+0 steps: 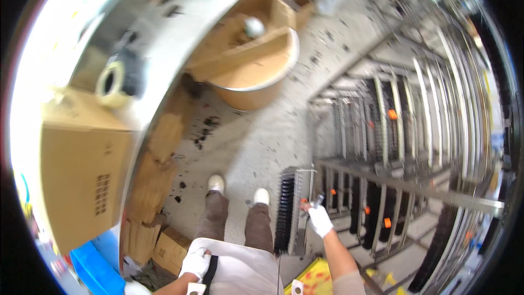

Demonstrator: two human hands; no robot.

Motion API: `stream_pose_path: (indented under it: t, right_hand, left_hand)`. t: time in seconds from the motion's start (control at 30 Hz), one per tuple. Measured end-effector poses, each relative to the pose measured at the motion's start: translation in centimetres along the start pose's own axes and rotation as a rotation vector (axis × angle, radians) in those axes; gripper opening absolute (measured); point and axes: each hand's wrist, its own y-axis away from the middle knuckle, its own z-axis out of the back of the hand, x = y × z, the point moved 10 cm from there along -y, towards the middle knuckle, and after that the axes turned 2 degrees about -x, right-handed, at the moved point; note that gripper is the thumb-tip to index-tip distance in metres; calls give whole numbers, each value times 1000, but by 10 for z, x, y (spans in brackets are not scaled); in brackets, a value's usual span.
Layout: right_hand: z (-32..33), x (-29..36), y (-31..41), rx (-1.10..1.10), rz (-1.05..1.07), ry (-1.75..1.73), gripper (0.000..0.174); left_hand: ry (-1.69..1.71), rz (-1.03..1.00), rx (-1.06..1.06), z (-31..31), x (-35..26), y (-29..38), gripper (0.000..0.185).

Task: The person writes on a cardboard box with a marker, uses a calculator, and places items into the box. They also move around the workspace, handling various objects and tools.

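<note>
My right hand (320, 218), in a white glove with bare fingertips, is at the left side of a metal rack, its fingers closed round a small metal part of what looks like a hanging bar. Just left of it a bar (290, 209) with rows of small black pieces hangs upright, with an orange tag by my fingers. My left hand (195, 263), gloved likewise, rests curled at my white apron (241, 268), beside a black strap; whether it grips the strap is not clear.
The metal rack (352, 176), filled with bars and black pieces, stands at the right. A round cardboard drum (254, 69) stands ahead on the littered floor. At left, a worktable (163, 41) carries a tape roll (110, 84) and a cardboard box (86, 176); flattened cardboard leans below.
</note>
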Motion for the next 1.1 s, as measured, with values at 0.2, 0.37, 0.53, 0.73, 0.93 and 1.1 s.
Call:
stream_pose_path:
  t: [0.2,0.37,0.53,0.73,0.93,1.1]
  right_hand:
    - [-117,274,94,47,533,376,28]
    - [-229,479,112,-148,984,578,16]
    - [-373,651,52,-330,1449,1141,12]
    - [-497,723,-42,-412,1143,1506,27]
    - [-474,702,76,-775,1783,1082,17]
    - [-392,506,86,-261,1557,759,22]
  left_hand:
    - [41,-214,-52,30,14,-47,45]
    - [374,-39,-108,89,50,-79,36]
    - [456,15,-184,125,85,-98,32]
    - [458,23,-199,118,123,-122,33]
    - [463,53,-123,111,129,-136,35]
    - [231,-84,-252,138,99,-132,29]
